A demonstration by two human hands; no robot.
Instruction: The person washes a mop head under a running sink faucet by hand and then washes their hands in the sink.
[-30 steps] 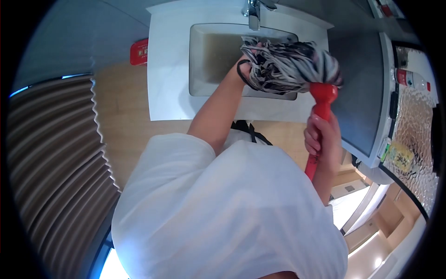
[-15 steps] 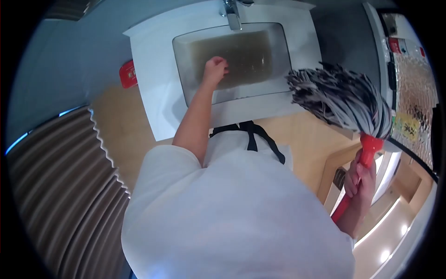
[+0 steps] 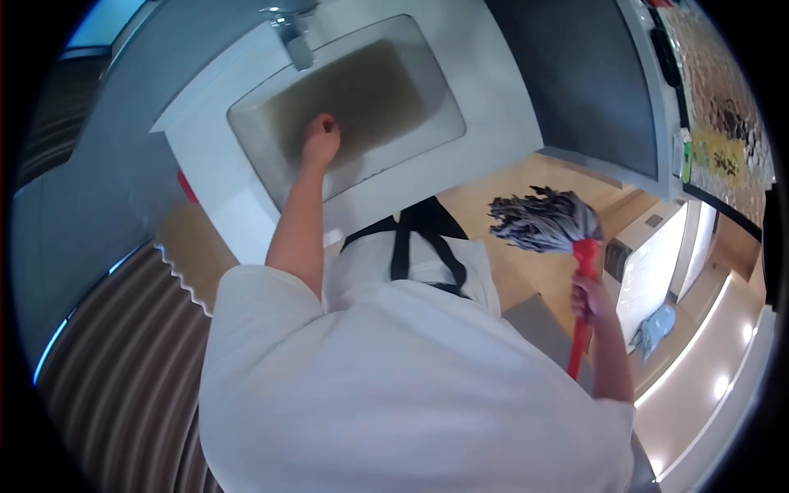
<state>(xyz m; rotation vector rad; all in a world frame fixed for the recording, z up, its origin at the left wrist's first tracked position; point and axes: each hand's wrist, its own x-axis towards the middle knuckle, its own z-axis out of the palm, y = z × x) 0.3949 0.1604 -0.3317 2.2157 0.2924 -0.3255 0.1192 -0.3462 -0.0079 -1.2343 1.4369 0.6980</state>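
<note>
My left hand [image 3: 322,141] is over the near left part of a white sink [image 3: 440,115] that holds murky brownish water [image 3: 366,90]. Its fingers are curled inward, and whatever they may hold is hidden. Off to the right, my right hand [image 3: 593,297] grips the red handle of a mop [image 3: 586,253] just below the head. The mop's grey and dark strands [image 3: 542,220] point left, in front of the counter and above the floor.
A chrome faucet [image 3: 297,45] stands at the sink's back edge, on a white countertop [image 3: 497,103]. A dark grey panel [image 3: 575,82] rises to the right of it. Brown corrugated material [image 3: 123,361] lies at the lower left. A light blue cloth-like item [image 3: 655,327] is at the far right.
My view has turned, so the sink appears tilted and further left. The mop has moved lower and away from the counter, in my right hand. My left hand stays over the sink, fingers curled.
</note>
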